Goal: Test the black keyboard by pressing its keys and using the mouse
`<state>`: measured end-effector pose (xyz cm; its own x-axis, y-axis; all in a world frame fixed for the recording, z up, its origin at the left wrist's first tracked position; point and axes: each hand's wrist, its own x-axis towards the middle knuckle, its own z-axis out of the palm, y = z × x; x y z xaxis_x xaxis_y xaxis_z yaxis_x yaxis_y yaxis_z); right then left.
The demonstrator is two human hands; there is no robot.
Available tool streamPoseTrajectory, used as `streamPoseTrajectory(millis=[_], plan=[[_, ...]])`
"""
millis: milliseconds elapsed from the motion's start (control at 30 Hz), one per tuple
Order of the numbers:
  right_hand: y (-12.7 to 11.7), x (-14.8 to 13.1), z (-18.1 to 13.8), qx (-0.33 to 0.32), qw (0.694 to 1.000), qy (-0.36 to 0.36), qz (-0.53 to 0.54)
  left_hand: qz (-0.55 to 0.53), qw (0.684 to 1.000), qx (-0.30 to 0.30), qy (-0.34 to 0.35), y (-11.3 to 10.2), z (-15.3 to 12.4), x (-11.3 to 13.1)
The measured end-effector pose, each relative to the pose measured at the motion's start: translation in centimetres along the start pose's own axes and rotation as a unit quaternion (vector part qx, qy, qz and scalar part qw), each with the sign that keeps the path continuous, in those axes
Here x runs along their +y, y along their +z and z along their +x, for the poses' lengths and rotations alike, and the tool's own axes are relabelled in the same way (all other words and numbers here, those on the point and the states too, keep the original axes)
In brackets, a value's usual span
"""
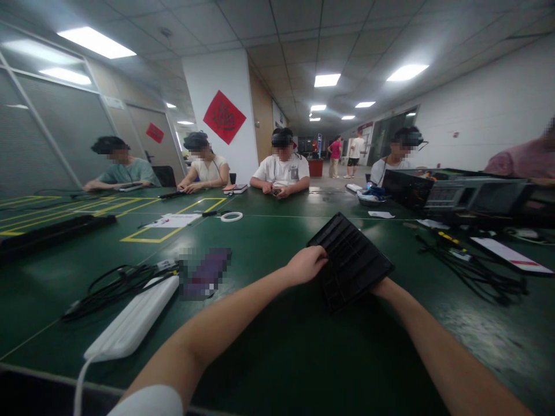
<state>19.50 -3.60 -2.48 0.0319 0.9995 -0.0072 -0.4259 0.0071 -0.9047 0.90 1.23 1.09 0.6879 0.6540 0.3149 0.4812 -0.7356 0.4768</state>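
A black ribbed plastic panel [353, 260] is held tilted above the green table [269, 242], slightly right of centre. At its left side, my left hand [307, 266] has its fingers bent and closed on the edge. My right hand [382, 287] grips the panel from the lower right, with most of its fingers hidden behind it. Between the two forearms, the table lies in the panel's shadow.
A white power strip [134, 318], black cables [125, 283] and a blurred purple item [208, 271] lie on the left. To the right are more cables [472, 266] and an opened computer case [459, 193]. Several people sit around the table's far side.
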Motion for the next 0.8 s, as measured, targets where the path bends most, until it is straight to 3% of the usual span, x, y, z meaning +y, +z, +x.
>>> streamPoseTrajectory(millis=[100,167,233,333,400,467,600,667,800], plan=[[0.1,-0.2,-0.1,0.001,1.0,-0.013,-0.009,-0.044,0.999,0.015,0.02,-0.1,0.1,-0.1],[0.4,-0.5,-0.3,-0.011,1.0,-0.017,-0.02,-0.139,0.989,0.049,-0.023,0.0,0.3,-0.4],[0.8,-0.8,-0.5,-0.03,0.999,-0.001,-0.014,-0.292,0.944,0.089,-0.126,0.0,0.8,-0.7],[1.2,-1.1,-0.7,-0.071,0.997,0.038,0.006,-0.473,0.836,0.095,-0.262,0.1,1.3,-1.0],[1.1,-1.1,-0.8,-0.063,0.997,0.045,0.006,-0.5,0.81,0.083,-0.295,0.3,1.4,-1.1],[1.0,-1.0,-0.7,-0.034,0.999,0.034,0.005,-0.466,0.834,0.082,-0.283,0.5,1.3,-1.1],[0.9,-0.9,-0.6,-0.013,1.0,0.002,-0.002,-0.316,0.927,0.075,-0.188,1.2,0.8,-0.8],[0.7,-0.8,-0.5,-0.018,1.0,0.0,-0.001,-0.235,0.961,0.044,-0.14,1.3,0.5,-0.6],[-0.2,0.0,0.1,-0.012,1.0,-0.008,0.0,-0.094,0.995,-0.029,-0.036,0.8,0.0,-0.2]])
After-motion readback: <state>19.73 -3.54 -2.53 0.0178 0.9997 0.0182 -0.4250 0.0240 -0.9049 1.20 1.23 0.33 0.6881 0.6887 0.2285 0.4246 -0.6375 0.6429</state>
